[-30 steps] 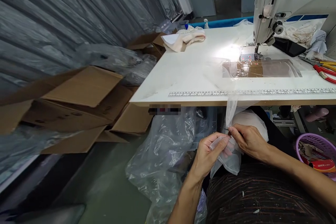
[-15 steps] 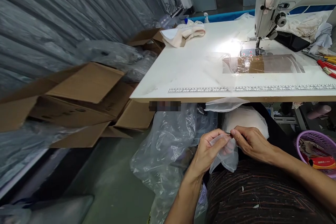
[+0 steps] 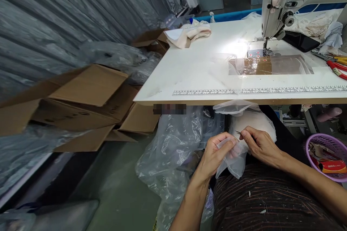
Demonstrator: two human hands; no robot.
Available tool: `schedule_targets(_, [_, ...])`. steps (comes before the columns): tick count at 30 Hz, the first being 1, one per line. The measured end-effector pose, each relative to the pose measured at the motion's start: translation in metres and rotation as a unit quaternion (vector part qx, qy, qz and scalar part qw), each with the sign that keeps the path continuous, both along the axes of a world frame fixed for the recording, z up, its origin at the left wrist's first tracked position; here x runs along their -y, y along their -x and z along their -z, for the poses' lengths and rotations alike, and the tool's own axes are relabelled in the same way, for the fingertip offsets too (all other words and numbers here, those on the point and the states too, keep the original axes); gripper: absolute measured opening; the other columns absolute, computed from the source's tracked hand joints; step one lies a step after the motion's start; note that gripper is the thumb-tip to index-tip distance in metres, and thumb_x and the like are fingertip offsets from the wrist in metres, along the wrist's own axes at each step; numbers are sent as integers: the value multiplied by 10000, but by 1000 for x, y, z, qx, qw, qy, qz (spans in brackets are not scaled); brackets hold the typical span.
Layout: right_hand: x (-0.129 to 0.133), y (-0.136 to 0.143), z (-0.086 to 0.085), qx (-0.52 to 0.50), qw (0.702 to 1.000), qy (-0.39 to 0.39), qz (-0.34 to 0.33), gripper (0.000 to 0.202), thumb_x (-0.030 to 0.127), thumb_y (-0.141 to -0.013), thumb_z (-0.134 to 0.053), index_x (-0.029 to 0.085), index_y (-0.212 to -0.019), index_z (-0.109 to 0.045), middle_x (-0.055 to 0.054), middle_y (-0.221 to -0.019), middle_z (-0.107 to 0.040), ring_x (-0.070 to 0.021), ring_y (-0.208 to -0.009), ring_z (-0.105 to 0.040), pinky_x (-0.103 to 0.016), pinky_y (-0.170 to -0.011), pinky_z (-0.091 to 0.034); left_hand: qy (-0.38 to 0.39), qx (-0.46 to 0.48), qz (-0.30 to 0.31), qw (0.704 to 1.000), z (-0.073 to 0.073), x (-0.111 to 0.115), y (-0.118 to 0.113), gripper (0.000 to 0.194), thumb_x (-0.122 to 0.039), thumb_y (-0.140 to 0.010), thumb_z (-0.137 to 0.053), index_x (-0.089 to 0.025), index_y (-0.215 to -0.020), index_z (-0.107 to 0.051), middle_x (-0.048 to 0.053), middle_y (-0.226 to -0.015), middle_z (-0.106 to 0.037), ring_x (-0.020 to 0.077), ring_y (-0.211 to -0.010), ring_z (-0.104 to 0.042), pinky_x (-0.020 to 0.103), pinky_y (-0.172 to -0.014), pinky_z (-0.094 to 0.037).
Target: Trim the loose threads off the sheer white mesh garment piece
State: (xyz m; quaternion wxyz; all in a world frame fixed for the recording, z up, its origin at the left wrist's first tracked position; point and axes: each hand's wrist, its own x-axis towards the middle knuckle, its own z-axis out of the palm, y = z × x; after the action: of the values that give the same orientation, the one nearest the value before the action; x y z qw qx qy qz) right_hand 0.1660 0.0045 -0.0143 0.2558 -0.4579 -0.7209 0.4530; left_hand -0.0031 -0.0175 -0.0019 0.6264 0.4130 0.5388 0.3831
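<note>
My left hand (image 3: 218, 153) pinches a piece of sheer white fabric (image 3: 236, 164) between thumb and fingers above my lap. The fabric hangs down in soft folds. Held in my right hand (image 3: 258, 145) is a thin, dark, pointed metal tool (image 3: 238, 133); most of it is hidden by the fingers, so I cannot tell its exact kind. Its tip points left, just above the fabric and apart from it. Behind the hands, more white fabric (image 3: 256, 122) lies over my lap, and a sheer white piece (image 3: 233, 107) sits at the table's front edge.
A white sewing table (image 3: 189, 68) with a printed ruler carries a sewing machine (image 3: 276, 11), folded cloth (image 3: 189, 34), a black phone (image 3: 300, 41) and red-handled pliers (image 3: 337, 70). Open cardboard boxes (image 3: 89, 86) and clear plastic (image 3: 168, 148) lie left. A purple basket (image 3: 311, 155) stands right.
My right hand has drawn slightly up and right from the left hand, so the tool's pointed tip now shows apart from the fabric. My left hand keeps its pinch.
</note>
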Motion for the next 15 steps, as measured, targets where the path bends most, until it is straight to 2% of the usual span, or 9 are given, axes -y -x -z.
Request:
schedule_targets(2, [4,-3,2,-49,998,38,-11,444,571,-969,-310,202,-863,-534,10,-693,-508,-130,-592,-425,-253,-565,-339,7,7,1,1000,1,-1,-2,304,-444,-704,-735,-163,-660,-629,-17,-541,-623,101,-481,-550,199,-480,-417])
schedule_targets(5, [12,-11,10,-122,986,114,-29,426,618,-894,-484,200,-957,-530,9,-764,-542,-119,-619,-437,-240,-563,-372,32,18,33,999,5,-2,-5,356,-495,-701,-737,-162,-668,-617,-15,-539,-615,105,-488,-552,200,-479,-417])
schedule_targets(7, [17,-19,15,-149,978,144,-20,414,601,-856,-565,191,-908,-546,6,-767,-551,-118,-644,-454,-237,-580,-393,52,15,93,994,8,-5,-7,388,-524,-703,-738,-156,-687,-620,1,-581,-640,106,-492,-558,207,-488,-425])
schedule_targets(9, [18,-32,20,-149,977,153,-5,397,577,-856,-574,182,-821,-563,9,-721,-533,-119,-643,-450,-238,-586,-398,64,0,163,985,13,-12,-9,400,-529,-698,-750,-148,-746,-637,14,-634,-665,100,-490,-555,212,-496,-430])
schedule_targets(11, [15,-46,25,-136,980,144,24,393,557,-863,-563,176,-767,-570,18,-670,-502,-115,-615,-427,-237,-569,-385,53,-25,201,978,18,-24,-10,412,-506,-682,-775,-147,-844,-653,7,-651,-666,94,-489,-548,212,-502,-431])
schedule_targets(13, [8,-59,33,-126,982,118,81,385,548,-852,-567,177,-752,-571,24,-641,-484,-113,-594,-414,-239,-557,-377,11,-64,186,980,25,-39,-11,433,-473,-681,-779,-151,-943,-656,-1,-663,-664,111,-529,-575,221,-535,-453])
schedule_targets(15, [-2,-69,42,-114,978,85,152,387,559,-824,-574,179,-750,-576,22,-632,-494,-121,-595,-427,-248,-564,-388,-63,-125,132,981,34,-55,-13,402,-435,-711,-747,-157,-988,-659,26,-747,-696,157,-655,-643,258,-630,-502])
